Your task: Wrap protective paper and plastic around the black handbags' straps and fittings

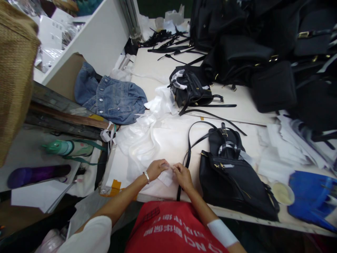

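Note:
My left hand (157, 169), with a silver bracelet at the wrist, pinches a thin translucent white sheet (166, 178) over the front of the table. Close beside it, my right hand (182, 175) has its fingers closed on the same sheet. The two hands almost touch. More crumpled white wrapping (143, 137) spreads behind my left hand. To the right of my right hand lies a black leather backpack (231, 179), its strap looping toward my wrist. A smaller black bag (191, 86) with wrapped handles rests farther back.
A denim garment (116, 96) lies at the left. Black bags (273, 84) pile up at the back right, with black straps (168, 44) left of them. A round tub (283, 193) and a blue item (310, 196) sit at the right front. Bottles (68, 147) stand outside the left edge.

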{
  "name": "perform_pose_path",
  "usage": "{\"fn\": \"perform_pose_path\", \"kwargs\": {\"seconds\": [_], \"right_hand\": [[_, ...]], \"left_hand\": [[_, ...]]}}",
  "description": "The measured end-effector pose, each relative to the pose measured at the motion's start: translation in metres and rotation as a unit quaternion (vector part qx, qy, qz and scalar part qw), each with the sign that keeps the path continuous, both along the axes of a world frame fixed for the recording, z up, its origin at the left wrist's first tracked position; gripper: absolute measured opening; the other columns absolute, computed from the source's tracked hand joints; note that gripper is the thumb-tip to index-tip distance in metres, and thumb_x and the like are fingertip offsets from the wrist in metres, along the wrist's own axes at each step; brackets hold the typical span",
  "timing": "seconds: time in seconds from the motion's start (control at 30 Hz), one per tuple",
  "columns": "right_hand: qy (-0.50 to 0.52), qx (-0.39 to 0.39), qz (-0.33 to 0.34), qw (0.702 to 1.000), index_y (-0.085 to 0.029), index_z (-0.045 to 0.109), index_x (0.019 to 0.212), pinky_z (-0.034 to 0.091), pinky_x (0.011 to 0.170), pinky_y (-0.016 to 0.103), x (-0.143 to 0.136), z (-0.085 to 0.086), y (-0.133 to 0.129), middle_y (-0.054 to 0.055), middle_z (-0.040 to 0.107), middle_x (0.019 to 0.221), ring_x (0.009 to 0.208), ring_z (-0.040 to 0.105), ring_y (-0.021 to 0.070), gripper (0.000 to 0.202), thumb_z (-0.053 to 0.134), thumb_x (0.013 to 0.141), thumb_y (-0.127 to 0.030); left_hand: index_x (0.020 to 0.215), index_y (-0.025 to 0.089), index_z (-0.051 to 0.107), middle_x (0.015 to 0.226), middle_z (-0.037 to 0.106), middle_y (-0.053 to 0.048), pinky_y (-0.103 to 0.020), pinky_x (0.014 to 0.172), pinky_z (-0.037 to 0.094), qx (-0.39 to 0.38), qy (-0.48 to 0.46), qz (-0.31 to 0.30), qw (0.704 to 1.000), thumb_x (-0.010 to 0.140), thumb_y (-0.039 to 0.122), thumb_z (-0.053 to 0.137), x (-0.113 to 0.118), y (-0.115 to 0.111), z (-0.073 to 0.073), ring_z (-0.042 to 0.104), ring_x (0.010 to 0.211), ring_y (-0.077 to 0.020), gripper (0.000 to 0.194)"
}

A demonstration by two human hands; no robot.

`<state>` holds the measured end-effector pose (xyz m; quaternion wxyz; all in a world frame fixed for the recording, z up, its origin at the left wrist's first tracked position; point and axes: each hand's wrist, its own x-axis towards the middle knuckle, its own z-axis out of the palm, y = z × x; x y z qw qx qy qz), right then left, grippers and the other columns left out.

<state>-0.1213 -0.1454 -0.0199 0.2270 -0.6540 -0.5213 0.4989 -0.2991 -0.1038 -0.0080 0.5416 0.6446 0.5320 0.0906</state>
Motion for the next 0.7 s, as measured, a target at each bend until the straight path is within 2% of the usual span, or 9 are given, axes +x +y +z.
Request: {"fn": "perform_pose_path", "kwargs": {"seconds": [0.1, 0.17, 0.27, 0.37, 0.47, 0.6, 0.7], "right_hand": [[-0.004, -0.025, 0.002, 1.000, -0.019, 0.054, 0.063, 0.037, 0.057, 0.022, 0.000, -0.002, 0.005, -0.002, 0.057, 0.058, 0.057, 0.052, 0.0131, 0.041, 0.038, 0.088, -0.049], [-0.009, -0.027, 0.005, 1.000, -0.019, 0.053, 0.060, 0.036, 0.056, 0.022, -0.001, -0.003, 0.008, -0.002, 0.055, 0.055, 0.055, 0.051, 0.0124, 0.045, 0.037, 0.087, -0.051], [0.012, -0.042, -0.014, 0.999, -0.019, 0.051, 0.058, 0.037, 0.054, 0.022, -0.004, 0.000, 0.009, -0.002, 0.055, 0.053, 0.052, 0.050, 0.0118, 0.047, 0.038, 0.085, -0.055], [0.097, -0.112, -0.045, 0.988, -0.019, 0.052, 0.068, 0.037, 0.046, 0.022, -0.007, 0.003, 0.004, -0.001, 0.060, 0.059, 0.047, 0.049, 0.0110, 0.045, 0.036, 0.084, -0.058], [0.170, -0.161, -0.052, 0.971, -0.019, 0.053, 0.079, 0.035, 0.041, 0.020, -0.011, 0.006, -0.003, -0.001, 0.063, 0.069, 0.047, 0.049, 0.0100, 0.038, 0.047, 0.079, -0.056], [0.206, -0.159, -0.084, 0.962, -0.019, 0.053, 0.074, 0.031, 0.040, 0.019, -0.013, 0.005, -0.011, -0.004, 0.056, 0.059, 0.045, 0.044, 0.0082, 0.030, 0.060, 0.072, -0.047], [0.229, -0.147, -0.099, 0.957, -0.018, 0.052, 0.069, 0.030, 0.041, 0.019, -0.013, 0.005, -0.014, -0.006, 0.049, 0.051, 0.043, 0.039, 0.0071, 0.028, 0.061, 0.072, -0.045]], "left_hand": [[0.103, 0.020, 0.061, 0.090, 0.066, -0.001, -0.027, 0.077, 0.043, -0.026, -0.057, 0.030, 0.998, 0.076, 0.031, 0.061, 0.000, -0.001, 0.003, 0.057, 0.084, -0.0158, 0.029], [0.101, 0.019, 0.060, 0.090, 0.064, -0.001, -0.028, 0.077, 0.043, -0.077, -0.118, 0.064, 0.988, 0.070, 0.029, 0.067, 0.000, -0.003, 0.002, 0.057, 0.084, -0.0154, 0.033], [0.094, 0.016, 0.059, 0.083, 0.062, -0.002, -0.027, 0.067, 0.046, -0.152, -0.177, 0.106, 0.967, 0.066, 0.027, 0.070, 0.001, -0.006, -0.003, 0.057, 0.074, -0.0130, 0.031], [0.089, 0.014, 0.057, 0.074, 0.058, 0.000, -0.024, 0.057, 0.044, -0.169, -0.180, 0.124, 0.961, 0.067, 0.028, 0.068, 0.000, -0.009, -0.008, 0.054, 0.063, -0.0103, 0.028], [0.089, 0.014, 0.056, 0.074, 0.059, 0.000, -0.023, 0.056, 0.044, -0.172, -0.181, 0.136, 0.959, 0.066, 0.029, 0.068, -0.001, -0.012, -0.008, 0.055, 0.063, -0.0106, 0.029], [0.093, 0.015, 0.057, 0.069, 0.060, 0.001, -0.022, 0.056, 0.041, -0.173, -0.171, 0.136, 0.960, 0.068, 0.033, 0.066, -0.006, -0.013, -0.007, 0.054, 0.058, -0.0099, 0.032], [0.083, 0.014, 0.059, 0.059, 0.055, 0.004, -0.021, 0.050, 0.034, -0.166, -0.145, 0.128, 0.967, 0.071, 0.035, 0.063, -0.016, -0.013, -0.007, 0.047, 0.050, -0.0082, 0.025]]}}
